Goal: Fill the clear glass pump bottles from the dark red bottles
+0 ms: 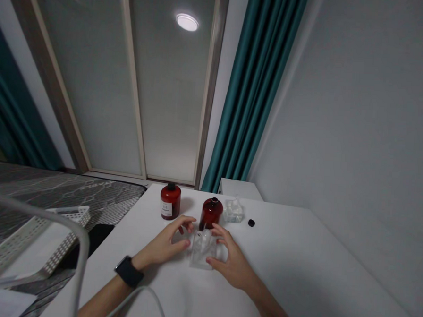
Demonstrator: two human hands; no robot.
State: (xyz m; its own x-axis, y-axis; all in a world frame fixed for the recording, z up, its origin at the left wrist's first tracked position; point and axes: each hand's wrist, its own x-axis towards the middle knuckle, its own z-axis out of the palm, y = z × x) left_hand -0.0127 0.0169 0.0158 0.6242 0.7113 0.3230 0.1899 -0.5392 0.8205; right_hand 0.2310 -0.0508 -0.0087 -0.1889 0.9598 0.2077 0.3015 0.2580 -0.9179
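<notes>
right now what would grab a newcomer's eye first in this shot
The eye goes first to a labelled dark red bottle and a second dark red bottle, standing at the far side of the white table. Just in front of them, the left hand, with a black smartwatch on its wrist, and the right hand are cupped around a clear plastic piece. Behind the table, a teal curtain hangs prominently.

White table [290, 271]: two red bottles [170, 201], clear plastic packs [233, 210], black cap [251, 222].
</notes>
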